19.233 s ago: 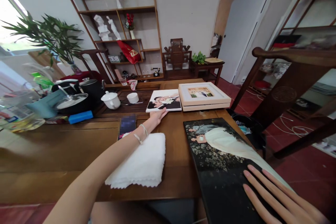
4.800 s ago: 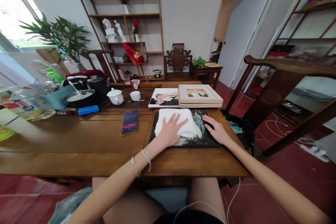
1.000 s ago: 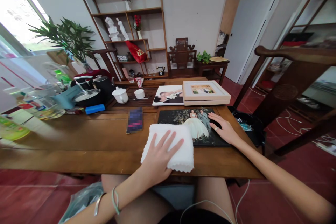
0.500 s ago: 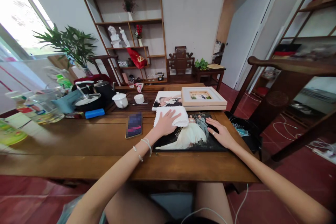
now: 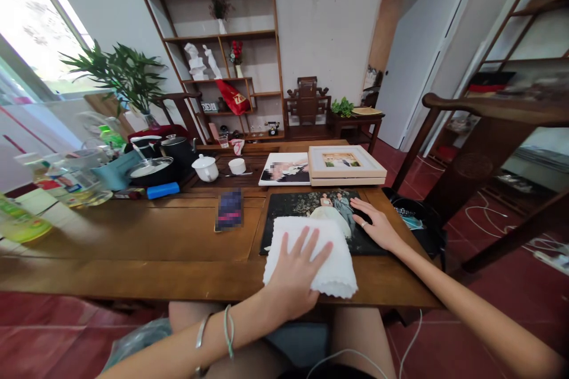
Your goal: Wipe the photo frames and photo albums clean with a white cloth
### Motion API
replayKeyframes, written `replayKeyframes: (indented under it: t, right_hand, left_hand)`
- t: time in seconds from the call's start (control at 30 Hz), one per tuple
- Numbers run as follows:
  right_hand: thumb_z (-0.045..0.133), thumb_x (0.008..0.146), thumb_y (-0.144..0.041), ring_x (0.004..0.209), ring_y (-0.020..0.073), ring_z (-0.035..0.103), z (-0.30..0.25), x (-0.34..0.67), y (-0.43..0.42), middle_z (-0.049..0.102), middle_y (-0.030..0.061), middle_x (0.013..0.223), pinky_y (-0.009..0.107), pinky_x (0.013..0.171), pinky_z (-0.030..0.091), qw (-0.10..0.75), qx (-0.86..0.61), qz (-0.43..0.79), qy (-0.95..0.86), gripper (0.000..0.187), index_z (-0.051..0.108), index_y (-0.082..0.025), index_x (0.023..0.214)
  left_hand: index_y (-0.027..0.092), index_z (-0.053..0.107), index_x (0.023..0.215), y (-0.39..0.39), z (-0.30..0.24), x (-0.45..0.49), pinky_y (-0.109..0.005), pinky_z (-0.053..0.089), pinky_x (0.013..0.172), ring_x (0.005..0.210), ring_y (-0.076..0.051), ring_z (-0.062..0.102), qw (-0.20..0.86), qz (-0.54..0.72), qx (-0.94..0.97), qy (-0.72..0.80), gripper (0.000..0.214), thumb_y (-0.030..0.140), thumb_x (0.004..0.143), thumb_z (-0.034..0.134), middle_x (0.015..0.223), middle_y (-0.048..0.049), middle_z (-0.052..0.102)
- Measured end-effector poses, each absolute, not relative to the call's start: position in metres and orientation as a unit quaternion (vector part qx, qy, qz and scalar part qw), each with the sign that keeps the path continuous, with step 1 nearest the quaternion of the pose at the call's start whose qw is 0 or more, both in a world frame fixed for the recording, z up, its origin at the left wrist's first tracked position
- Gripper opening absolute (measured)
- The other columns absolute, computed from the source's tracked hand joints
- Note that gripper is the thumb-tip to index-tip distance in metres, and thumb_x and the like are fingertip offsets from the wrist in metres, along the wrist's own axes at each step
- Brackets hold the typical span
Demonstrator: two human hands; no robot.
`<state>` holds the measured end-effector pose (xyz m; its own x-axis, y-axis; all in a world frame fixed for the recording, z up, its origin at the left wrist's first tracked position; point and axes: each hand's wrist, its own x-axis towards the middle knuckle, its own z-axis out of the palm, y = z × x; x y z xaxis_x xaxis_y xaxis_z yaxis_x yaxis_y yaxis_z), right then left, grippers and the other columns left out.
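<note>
My left hand (image 5: 297, 269) lies flat with fingers spread on a white cloth (image 5: 335, 249). The cloth covers the lower left part of a dark wedding photo panel (image 5: 288, 204) and hangs over its near edge onto the wood. On the panel's right side rests my right hand (image 5: 374, 225), fingers stretched out, a ring on one finger. The panel shows a couple, one in a white gown, partly hidden by the cloth. To the left of the panel lies a phone (image 5: 229, 211).
Behind the panel are a white-edged photo (image 5: 284, 169) and stacked light frames (image 5: 347, 173). A lidded white cup (image 5: 205, 168), a small white bowl (image 5: 237, 166), a black kettle (image 5: 176, 153) and bottles (image 5: 73, 183) stand on the wooden table (image 5: 178, 260). A chair (image 5: 471, 160) is at right.
My left hand has drawn the cloth toward me, from the panel's upper left to its near edge. The cloth looks more spread out. My right hand has stayed almost in place.
</note>
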<state>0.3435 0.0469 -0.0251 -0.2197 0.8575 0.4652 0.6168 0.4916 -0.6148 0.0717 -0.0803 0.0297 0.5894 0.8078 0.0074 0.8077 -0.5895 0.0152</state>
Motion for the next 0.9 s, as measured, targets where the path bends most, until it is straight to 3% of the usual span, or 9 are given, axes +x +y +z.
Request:
replayKeyframes:
  t: [0.23, 0.5, 0.7, 0.9]
  right_hand:
    - [0.054, 0.088, -0.035, 0.130, 0.0279, 0.050, -0.023, 0.343, 0.046, 0.059, 0.0112, 0.134, 0.054, 0.112, 0.035, 0.399, -0.477, 0.143, -0.770, 0.036, 0.066, -0.022, 0.119]
    - [0.053, 0.088, -0.035, 0.130, 0.0279, 0.050, -0.022, 0.343, 0.045, 0.058, 0.0125, 0.136, 0.053, 0.111, 0.036, 0.392, -0.484, 0.146, -0.769, 0.038, 0.065, -0.020, 0.121]
    - [0.054, 0.087, -0.035, 0.129, 0.0281, 0.050, -0.023, 0.343, 0.046, 0.059, 0.0115, 0.135, 0.053, 0.112, 0.035, 0.398, -0.484, 0.148, -0.765, 0.037, 0.065, -0.021, 0.120]
    - [0.054, 0.088, -0.036, 0.130, 0.0288, 0.050, -0.022, 0.343, 0.045, 0.059, 0.0115, 0.135, 0.054, 0.112, 0.034, 0.395, -0.482, 0.154, -0.766, 0.037, 0.065, -0.021, 0.120]
  left_hand:
    - [0.030, 0.025, 0.150, -0.004, 0.052, 0.083, -0.062, 0.019, 0.112, 0.146, -0.030, 0.016, 0.025, 0.011, 0.873, 0.487, 0.074, 0.030, 0.083, 0.056, 0.159, -0.0076, 0.020]
    - [0.028, 0.029, 0.149, 0.051, 0.043, 0.092, -0.064, 0.020, 0.110, 0.144, -0.032, 0.019, -0.012, 0.049, 0.855, 0.516, 0.067, 0.030, 0.086, 0.053, 0.157, -0.0092, 0.025]
    - [0.027, 0.029, 0.149, 0.041, 0.043, 0.092, -0.062, 0.019, 0.112, 0.145, -0.031, 0.018, -0.005, 0.037, 0.858, 0.511, 0.067, 0.030, 0.086, 0.052, 0.158, -0.0089, 0.023]
    - [0.027, 0.021, 0.151, -0.036, 0.037, 0.097, -0.065, 0.016, 0.111, 0.147, -0.034, 0.008, 0.007, 0.020, 0.879, 0.476, 0.080, 0.031, 0.080, 0.058, 0.160, -0.0108, 0.015]
